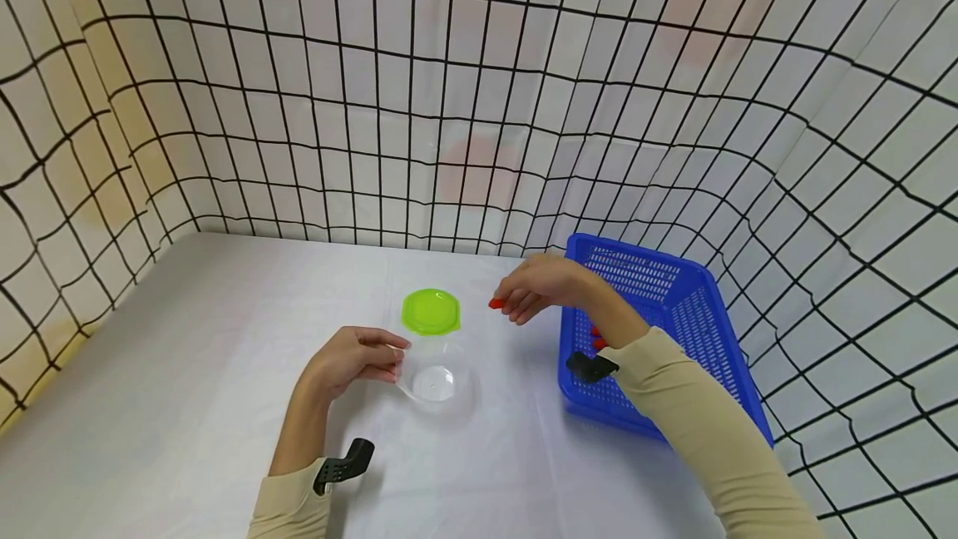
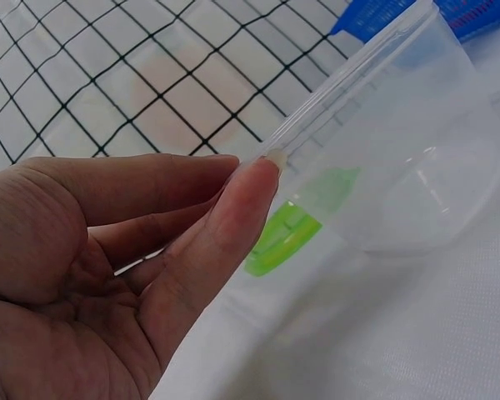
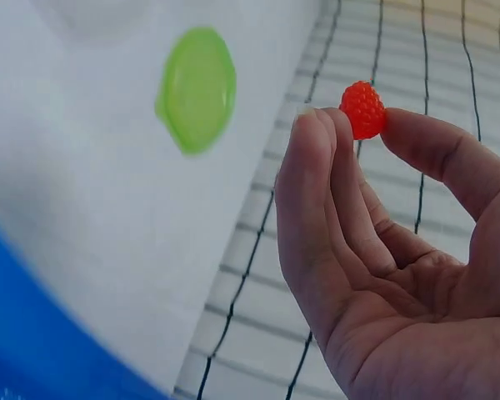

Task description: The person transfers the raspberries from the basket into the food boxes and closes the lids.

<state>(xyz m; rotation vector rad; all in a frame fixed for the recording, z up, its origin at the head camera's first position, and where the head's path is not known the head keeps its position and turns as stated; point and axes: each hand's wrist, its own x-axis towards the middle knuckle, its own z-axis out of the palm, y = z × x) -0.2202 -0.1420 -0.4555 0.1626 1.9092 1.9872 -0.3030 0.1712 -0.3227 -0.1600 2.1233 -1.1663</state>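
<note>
One red berry (image 3: pixel 363 110), probably light, best held by its sides, is pinched in the right hand (image 1: pixel 540 285). The left hand (image 1: pixel 352 363) pinches one clear bowl (image 1: pixel 436 383), likely thin and flexible, by its rim. Beyond lies one green lid (image 1: pixel 431 312); rightward, one blue basket (image 1: pixel 636 273) holds at least two red pieces (image 1: pixel 599 343).

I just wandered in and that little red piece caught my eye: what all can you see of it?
The red piece is raspberry-shaped, covered in rounded bumps, shiny and slightly translucent, perhaps plastic. The right grip pinches it between thumb and fingers, holding it in the air. In the head view it appears right of the green lid.
</note>
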